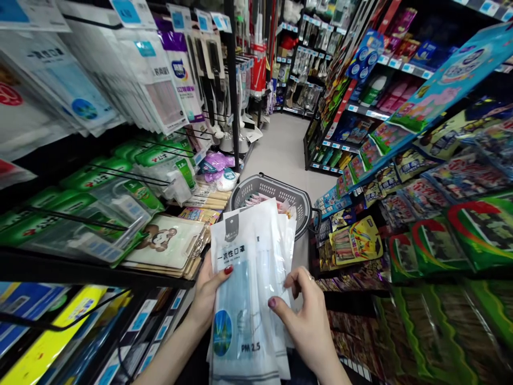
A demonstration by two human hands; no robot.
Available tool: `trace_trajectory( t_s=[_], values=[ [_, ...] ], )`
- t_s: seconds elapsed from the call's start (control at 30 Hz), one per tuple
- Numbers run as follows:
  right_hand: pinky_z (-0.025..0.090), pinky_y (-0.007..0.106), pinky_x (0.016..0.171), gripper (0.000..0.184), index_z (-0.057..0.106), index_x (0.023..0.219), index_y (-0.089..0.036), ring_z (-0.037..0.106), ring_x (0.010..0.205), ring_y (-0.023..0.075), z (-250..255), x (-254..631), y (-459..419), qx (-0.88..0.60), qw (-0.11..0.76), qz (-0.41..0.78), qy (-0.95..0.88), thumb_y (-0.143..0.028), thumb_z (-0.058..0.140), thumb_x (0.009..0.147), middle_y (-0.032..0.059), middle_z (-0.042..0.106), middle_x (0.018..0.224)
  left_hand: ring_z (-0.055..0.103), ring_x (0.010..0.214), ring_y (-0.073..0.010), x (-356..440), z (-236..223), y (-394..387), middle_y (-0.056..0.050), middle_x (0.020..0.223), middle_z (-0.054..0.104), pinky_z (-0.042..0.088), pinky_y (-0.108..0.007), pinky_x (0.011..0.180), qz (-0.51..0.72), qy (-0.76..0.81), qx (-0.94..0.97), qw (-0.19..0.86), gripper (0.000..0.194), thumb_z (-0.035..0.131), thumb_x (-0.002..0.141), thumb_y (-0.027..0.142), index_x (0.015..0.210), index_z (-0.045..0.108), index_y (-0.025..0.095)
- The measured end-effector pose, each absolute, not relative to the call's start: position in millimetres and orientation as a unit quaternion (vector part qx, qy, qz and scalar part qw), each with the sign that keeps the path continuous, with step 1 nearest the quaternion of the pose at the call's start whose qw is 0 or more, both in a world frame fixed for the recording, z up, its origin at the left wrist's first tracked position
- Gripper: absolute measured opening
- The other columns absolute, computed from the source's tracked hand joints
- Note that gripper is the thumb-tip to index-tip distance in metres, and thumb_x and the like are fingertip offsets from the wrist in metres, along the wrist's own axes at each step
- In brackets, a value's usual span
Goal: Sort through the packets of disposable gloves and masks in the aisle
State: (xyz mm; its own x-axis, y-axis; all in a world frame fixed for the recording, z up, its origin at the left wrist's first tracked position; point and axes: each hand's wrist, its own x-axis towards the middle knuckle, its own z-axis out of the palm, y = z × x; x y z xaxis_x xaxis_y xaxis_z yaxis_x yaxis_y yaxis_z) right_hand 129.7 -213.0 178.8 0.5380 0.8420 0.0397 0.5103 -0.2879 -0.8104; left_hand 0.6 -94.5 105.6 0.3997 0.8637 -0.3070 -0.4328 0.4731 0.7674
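A small stack of disposable face mask packs is held upright in front of me, white and clear with light-blue masks showing inside. My left hand grips its left side, the thumb lying across the front pack and the fingers hidden behind. At the right side, my right hand has its thumb against the packs and its fingers curled round the edges of the rear ones. Beyond the packs stands a grey shopping basket, partly covered by them, with some pinkish packages inside.
On the left rack hang more mask packs, green-packaged power strips and a bear-print clipboard. Bagged snacks line the right shelf close to my right arm. A narrow grey aisle floor runs ahead between the shelves.
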Motion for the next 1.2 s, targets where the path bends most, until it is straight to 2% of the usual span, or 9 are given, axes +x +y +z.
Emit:
trace_trajectory(
  t_s=[0.2,0.33,0.43,0.63,0.73,0.83,1.0,1.1,1.2],
  values=[
    [0.041,0.028,0.07,0.026,0.046,0.077,-0.022,0.05,0.079,0.0182,183,127,-212,-0.802,0.343,0.211,-0.441,-0.032,0.067,0.067,0.0003,0.044,0.084,0.058,0.098,-0.0195,3,112,-98,-0.003,0.11,0.061,0.048,-0.024,0.08,0.417,0.361,0.333,0.765,0.066,0.069,0.067,0.019,0.127,0.04,0.028],
    [0.043,0.031,0.072,0.035,0.042,0.091,-0.022,0.051,0.082,0.0194,178,121,-215,-0.794,0.374,0.179,-0.444,-0.032,0.066,0.067,0.0024,0.042,0.091,0.056,0.103,-0.0208,4,114,-98,-0.002,0.112,0.061,0.047,-0.025,0.083,0.428,0.349,0.328,0.766,0.065,0.07,0.066,0.019,0.124,0.042,0.028],
    [0.042,0.032,0.077,0.027,0.046,0.09,-0.022,0.049,0.088,0.0198,175,118,-212,-0.773,0.385,0.184,-0.47,-0.029,0.063,0.071,0.004,0.04,0.096,0.058,0.102,-0.0233,1,113,-99,-0.004,0.113,0.062,0.048,-0.03,0.086,0.405,0.345,0.279,0.799,0.065,0.068,0.067,0.021,0.126,0.041,0.028],
    [0.039,0.03,0.084,0.009,0.054,0.079,-0.021,0.045,0.101,0.0211,167,121,-209,-0.74,0.413,0.279,-0.452,-0.026,0.059,0.075,0.0049,0.041,0.101,0.059,0.101,-0.0302,-9,103,-96,-0.008,0.1,0.068,0.045,-0.042,0.091,0.345,0.376,0.168,0.844,0.054,0.068,0.065,0.037,0.115,0.057,0.017],
    [0.037,0.029,0.083,0.017,0.049,0.065,-0.019,0.045,0.097,0.0207,160,125,-209,-0.726,0.465,0.309,-0.401,-0.029,0.056,0.077,0.0042,0.042,0.097,0.056,0.104,-0.034,-11,103,-93,-0.01,0.092,0.07,0.044,-0.044,0.092,0.305,0.363,0.174,0.863,0.054,0.065,0.061,0.056,0.096,0.067,0.016],
    [0.037,0.029,0.077,0.024,0.044,0.062,-0.019,0.047,0.087,0.0188,151,130,-211,-0.689,0.532,0.338,-0.356,-0.035,0.053,0.079,0.0032,0.042,0.09,0.051,0.111,-0.0348,-12,103,-92,-0.01,0.098,0.068,0.041,-0.044,0.094,0.308,0.356,0.226,0.853,0.065,0.055,0.061,0.07,0.095,0.067,0.017],
    [0.037,0.026,0.073,0.026,0.045,0.062,-0.019,0.047,0.084,0.0172,148,142,-219,-0.641,0.601,0.364,-0.31,-0.036,0.053,0.08,0.002,0.047,0.087,0.048,0.113,-0.0324,-12,98,-90,-0.007,0.115,0.06,0.039,-0.037,0.095,0.29,0.343,0.435,0.78,0.059,0.077,0.054,0.038,0.108,0.059,0.022],
    [0.038,0.024,0.066,0.023,0.049,0.063,-0.02,0.048,0.074,0.0151,158,153,-224,-0.649,0.624,0.345,-0.265,-0.037,0.056,0.077,0.0002,0.05,0.079,0.046,0.114,-0.0309,-12,95,-88,-0.006,0.119,0.055,0.034,-0.037,0.099,0.285,0.297,0.529,0.742,0.056,0.07,0.062,0.044,0.112,0.057,0.024],
    [0.041,0.025,0.059,0.02,0.059,0.075,-0.021,0.052,0.068,0.017,175,169,-232,-0.667,0.638,0.333,-0.193,-0.039,0.062,0.07,0.0009,0.057,0.073,0.043,0.116,-0.0313,-10,96,-87,-0.008,0.12,0.051,0.032,-0.039,0.099,0.299,0.298,0.587,0.691,0.061,0.071,0.059,0.047,0.113,0.057,0.024]
  ],
)
